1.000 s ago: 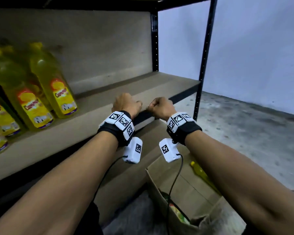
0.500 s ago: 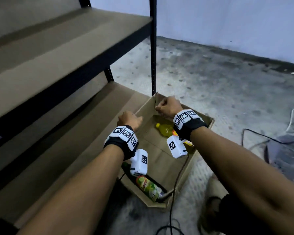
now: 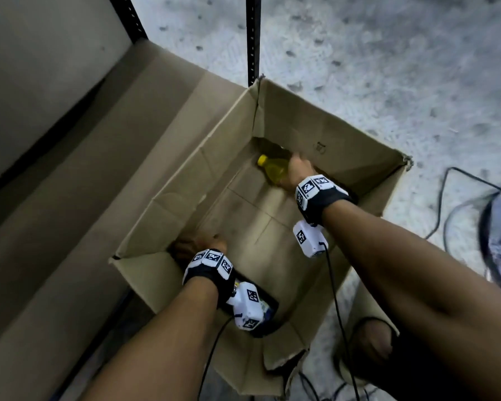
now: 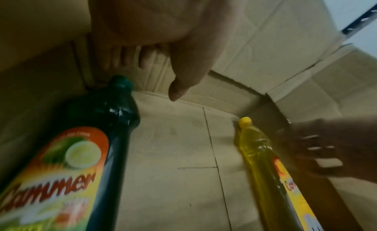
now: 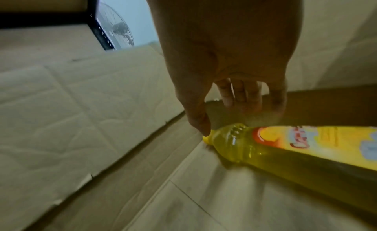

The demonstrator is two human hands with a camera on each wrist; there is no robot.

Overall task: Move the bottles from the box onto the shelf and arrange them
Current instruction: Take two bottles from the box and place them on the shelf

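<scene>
Both hands are reaching down inside the cardboard box (image 3: 356, 157), which is sitting on the floor (image 3: 388, 53) just beside the shelf (image 3: 70, 175).

The yellow bottle (image 3: 274, 170) is lying on its side on the box bottom, near the far corner, cap pointing toward the shelf side. The right hand (image 3: 300, 172) is hovering directly over its shoulder — fingers (image 5: 240, 95) spread and loosely bent, thumb tip just above the cap; no grip closed round it, and actual contact cannot be told from the blurred wrist view.

The green bottle (image 4: 106, 129) is lying on its side along the near-left wall, cap toward the corner. The left hand (image 3: 198, 247) is hanging just above its neck, fingers relaxed, holding nothing.

The two bottles are lying well apart, bare cardboard between them.

Around: black cables (image 3: 451, 204) are trailing over the floor at right — a black shelf post (image 3: 253, 39) is standing just behind the box's far corner.
</scene>
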